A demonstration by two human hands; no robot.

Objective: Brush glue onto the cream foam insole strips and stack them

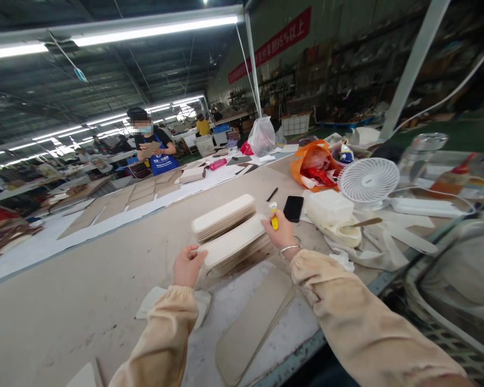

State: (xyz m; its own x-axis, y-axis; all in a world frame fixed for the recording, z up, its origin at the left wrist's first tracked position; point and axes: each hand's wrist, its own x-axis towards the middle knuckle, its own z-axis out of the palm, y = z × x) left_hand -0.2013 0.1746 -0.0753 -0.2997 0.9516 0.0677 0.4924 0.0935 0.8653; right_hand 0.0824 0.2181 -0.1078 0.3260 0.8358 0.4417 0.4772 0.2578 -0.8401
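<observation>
Head view: past overlapping grey strips (252, 325), the left hand (187, 266) pinches the top strip (234, 241) on the front stack (242, 259); the right hand (281, 231) clamps a yellow tool (275, 221). Behind lies another stack (225, 216) (how much is finished, I cannot tell).

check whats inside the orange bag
Something red and crumpled shows in the open mouth of the orange bag; what it is can't be made out. Anything deeper down is covered by the red stuff and the bag's own sides.
</observation>
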